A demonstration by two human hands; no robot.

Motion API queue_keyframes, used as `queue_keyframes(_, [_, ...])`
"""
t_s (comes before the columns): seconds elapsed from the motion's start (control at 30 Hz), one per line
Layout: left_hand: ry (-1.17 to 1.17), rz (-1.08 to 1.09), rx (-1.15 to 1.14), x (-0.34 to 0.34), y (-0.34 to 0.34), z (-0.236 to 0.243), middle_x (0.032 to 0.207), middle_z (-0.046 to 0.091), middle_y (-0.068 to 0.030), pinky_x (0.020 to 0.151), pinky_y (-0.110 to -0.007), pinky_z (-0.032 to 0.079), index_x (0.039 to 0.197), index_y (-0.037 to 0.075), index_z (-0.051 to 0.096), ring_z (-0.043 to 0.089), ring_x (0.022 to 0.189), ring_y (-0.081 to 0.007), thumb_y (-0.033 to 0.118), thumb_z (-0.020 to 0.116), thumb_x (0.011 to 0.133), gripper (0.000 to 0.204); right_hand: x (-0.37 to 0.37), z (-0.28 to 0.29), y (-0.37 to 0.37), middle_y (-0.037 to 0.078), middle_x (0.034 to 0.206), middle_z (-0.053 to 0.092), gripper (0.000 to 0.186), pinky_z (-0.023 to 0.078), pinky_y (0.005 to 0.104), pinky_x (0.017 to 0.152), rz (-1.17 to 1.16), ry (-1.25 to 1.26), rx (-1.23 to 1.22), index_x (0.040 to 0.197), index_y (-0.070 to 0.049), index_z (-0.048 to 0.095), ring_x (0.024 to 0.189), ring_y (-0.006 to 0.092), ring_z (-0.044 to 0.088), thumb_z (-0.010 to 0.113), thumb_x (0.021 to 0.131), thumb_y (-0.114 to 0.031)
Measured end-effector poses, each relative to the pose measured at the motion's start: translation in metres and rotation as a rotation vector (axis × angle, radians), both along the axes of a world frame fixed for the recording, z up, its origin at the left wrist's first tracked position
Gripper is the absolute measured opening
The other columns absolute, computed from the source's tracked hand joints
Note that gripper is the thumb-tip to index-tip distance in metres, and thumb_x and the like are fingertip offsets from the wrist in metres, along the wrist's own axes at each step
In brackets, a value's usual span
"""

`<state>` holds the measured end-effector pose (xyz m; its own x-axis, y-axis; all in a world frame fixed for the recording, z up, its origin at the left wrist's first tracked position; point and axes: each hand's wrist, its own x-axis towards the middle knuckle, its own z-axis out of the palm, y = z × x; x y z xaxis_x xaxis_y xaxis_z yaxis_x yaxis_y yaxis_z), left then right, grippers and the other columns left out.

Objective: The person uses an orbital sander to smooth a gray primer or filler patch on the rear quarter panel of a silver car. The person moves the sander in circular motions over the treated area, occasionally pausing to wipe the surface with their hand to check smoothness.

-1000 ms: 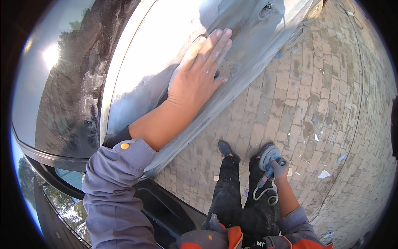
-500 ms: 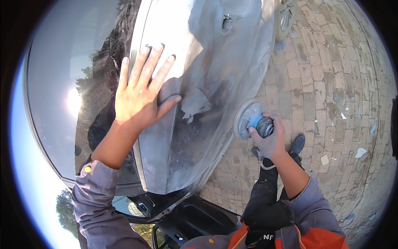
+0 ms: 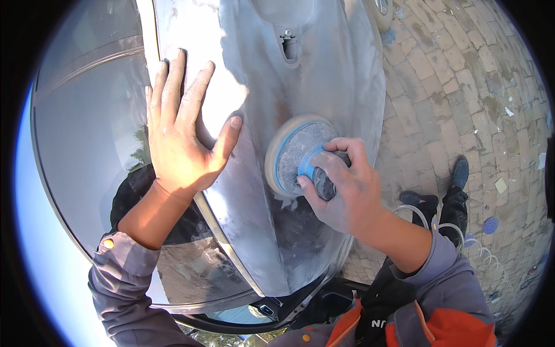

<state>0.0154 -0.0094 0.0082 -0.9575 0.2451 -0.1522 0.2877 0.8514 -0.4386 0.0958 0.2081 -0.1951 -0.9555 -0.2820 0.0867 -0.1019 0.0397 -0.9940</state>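
A round sander (image 3: 303, 141) with a dusty disc and a blue-and-black knob is in my right hand (image 3: 352, 188), fingers wrapped round the knob. Its disc lies against the grey, dust-covered car door panel (image 3: 260, 87), over part of a lighter patch. Farther left, my left hand (image 3: 182, 136) rests flat on the upper part of the panel beside the window trim, fingers stretched out and thumb apart. That hand holds nothing. An opening for the door handle (image 3: 289, 49) shows beyond the sander.
Dark window glass (image 3: 87, 144) fills the left side. A pale coiled hose (image 3: 485, 251) hangs behind my right forearm. Brick paving (image 3: 439, 115) lies to the right, with paper scraps and a purple perforated disc (image 3: 491, 225). An open car door's edge (image 3: 272, 306) shows below.
My right hand has brought the sander left, from beside the panel's outer edge onto its face. My left hand stays on the upper panel. The view has shifted, and the coiled hose now shows.
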Motion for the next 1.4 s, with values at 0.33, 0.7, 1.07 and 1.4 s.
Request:
queue_keyframes(0.33, [-0.050,-0.005,0.009,-0.002,0.004,0.002,0.177,0.037,-0.0313,0.131,-0.071,0.022,0.163,0.008,0.058,0.033,0.163,-0.0576,0.034,0.079,0.094,0.077,-0.003,0.021,0.011,0.012,0.121,0.060,0.039,0.061,0.0415,0.066,0.024,-0.019,0.052,0.116,-0.017,0.077,0.080,0.0300,0.072,0.094,0.082,-0.019])
queue_keyframes(0.7, [-0.060,-0.014,0.019,-0.003,0.007,0.002,0.176,0.036,-0.0344,0.126,-0.078,0.024,0.160,0.008,0.060,0.030,0.162,-0.0620,0.032,0.081,0.091,0.077,-0.040,0.016,0.013,0.013,0.119,0.060,0.034,0.062,0.0448,0.068,0.015,-0.022,0.209,0.115,-0.016,0.076,0.083,0.0322,0.074,0.092,0.085,-0.021])
queue_keyframes(1.07, [-0.082,0.008,-0.014,-0.003,0.009,0.004,0.176,0.036,-0.0342,0.125,-0.079,0.026,0.159,0.008,0.061,0.032,0.161,-0.0627,0.030,0.082,0.091,0.074,-0.062,0.024,0.011,0.013,0.120,0.059,0.034,0.063,0.0444,0.069,0.032,-0.017,0.251,0.116,-0.016,0.075,0.085,0.0321,0.075,0.090,0.086,-0.022])
queue_keyframes(1.4, [-0.091,0.010,-0.007,-0.004,0.010,0.005,0.177,0.036,-0.0326,0.123,-0.081,0.027,0.160,0.011,0.061,0.032,0.161,-0.0626,0.028,0.083,0.089,0.077,-0.071,0.027,0.005,0.008,0.117,0.062,0.038,0.061,0.0404,0.064,-0.052,0.037,0.262,0.113,-0.016,0.077,0.080,0.0283,0.073,0.096,0.081,-0.021])
